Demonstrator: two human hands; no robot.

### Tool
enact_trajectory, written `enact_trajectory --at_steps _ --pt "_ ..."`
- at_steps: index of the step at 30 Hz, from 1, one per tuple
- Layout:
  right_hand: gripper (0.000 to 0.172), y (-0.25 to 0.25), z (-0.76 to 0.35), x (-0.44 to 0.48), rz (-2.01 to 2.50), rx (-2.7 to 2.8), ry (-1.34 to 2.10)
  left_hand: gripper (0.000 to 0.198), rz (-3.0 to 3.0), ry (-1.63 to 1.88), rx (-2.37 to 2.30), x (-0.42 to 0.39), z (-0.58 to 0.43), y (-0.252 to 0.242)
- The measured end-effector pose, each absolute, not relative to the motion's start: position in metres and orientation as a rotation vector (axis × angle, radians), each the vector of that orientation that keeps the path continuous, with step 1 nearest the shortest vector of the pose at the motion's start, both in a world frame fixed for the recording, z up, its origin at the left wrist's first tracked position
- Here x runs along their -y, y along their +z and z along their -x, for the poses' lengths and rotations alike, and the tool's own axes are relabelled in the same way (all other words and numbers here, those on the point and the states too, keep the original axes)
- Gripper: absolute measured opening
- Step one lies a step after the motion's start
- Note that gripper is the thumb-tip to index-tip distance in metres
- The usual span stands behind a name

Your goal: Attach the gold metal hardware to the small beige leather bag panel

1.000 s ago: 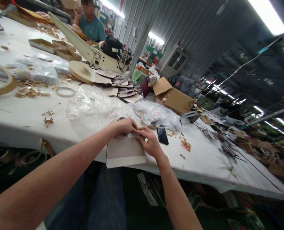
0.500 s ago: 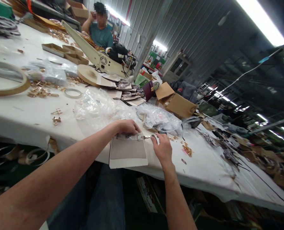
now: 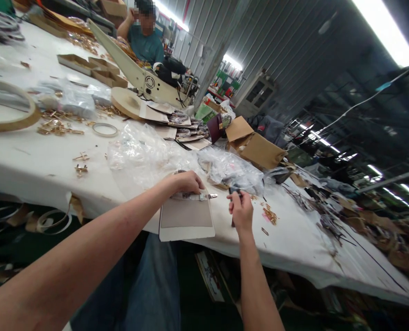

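Observation:
My left hand [image 3: 190,182] is closed at the top edge of a flat beige-and-white panel [image 3: 187,214], which looks like a bag or wallet piece. A clear plastic strip and a small metal plate [image 3: 203,196] lie along that edge, beside my fingers. A pointed metal tab [image 3: 213,196] sticks out to the right of the plate. My right hand [image 3: 241,208] is closed around what looks like a small hammer [image 3: 235,189], right of the panel. Its dark head shows above my fingers and a brown handle end below; the grip itself is mostly hidden.
Crumpled clear plastic [image 3: 142,149] lies behind the panel. Gold metal fittings [image 3: 269,215] are scattered to the right, more at the left [image 3: 56,124]. Stacked panels [image 3: 187,133], a cardboard box [image 3: 259,145], tape rolls [image 3: 104,129] and a cream machine [image 3: 152,87] stand farther back. A person [image 3: 145,43] sits across the table.
My right hand has moved right, away from the metal tab, and closed around the dark-headed hammer. My left hand stays on the panel.

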State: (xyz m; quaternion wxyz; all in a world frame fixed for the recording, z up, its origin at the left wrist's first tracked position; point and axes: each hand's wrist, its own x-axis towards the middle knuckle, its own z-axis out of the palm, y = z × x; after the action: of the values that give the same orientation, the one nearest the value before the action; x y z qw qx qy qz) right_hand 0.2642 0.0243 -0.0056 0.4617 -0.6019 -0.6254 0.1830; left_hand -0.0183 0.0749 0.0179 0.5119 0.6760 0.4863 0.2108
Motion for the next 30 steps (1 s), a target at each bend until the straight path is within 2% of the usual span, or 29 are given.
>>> enact_trajectory --at_steps 3,8,11,15,23,30 --pt "0.051 0.018 -0.256 -0.016 1.189 1.213 0.856 0.038 -1.614 0.511 -1.190 -0.078 0.016 0.016" --pt "0.050 0.065 -0.214 -0.012 0.879 1.266 0.930 0.042 -1.619 0.504 -1.192 -0.082 0.014 0.013" --pt "0.059 0.080 -0.179 -0.020 0.832 1.347 1.012 0.044 -1.626 0.510 -1.190 -0.082 0.014 0.013" --pt "0.078 0.080 -0.139 -0.034 0.867 1.353 0.915 0.043 -1.635 0.496 -1.190 -0.079 0.015 0.017" --pt "0.077 0.059 -0.116 -0.037 0.943 1.359 0.853 0.011 -1.681 0.519 -1.235 -0.074 0.013 0.019" --pt "0.082 0.061 -0.120 -0.051 0.911 1.366 0.943 0.024 -1.652 0.506 -1.230 -0.070 0.011 0.024"
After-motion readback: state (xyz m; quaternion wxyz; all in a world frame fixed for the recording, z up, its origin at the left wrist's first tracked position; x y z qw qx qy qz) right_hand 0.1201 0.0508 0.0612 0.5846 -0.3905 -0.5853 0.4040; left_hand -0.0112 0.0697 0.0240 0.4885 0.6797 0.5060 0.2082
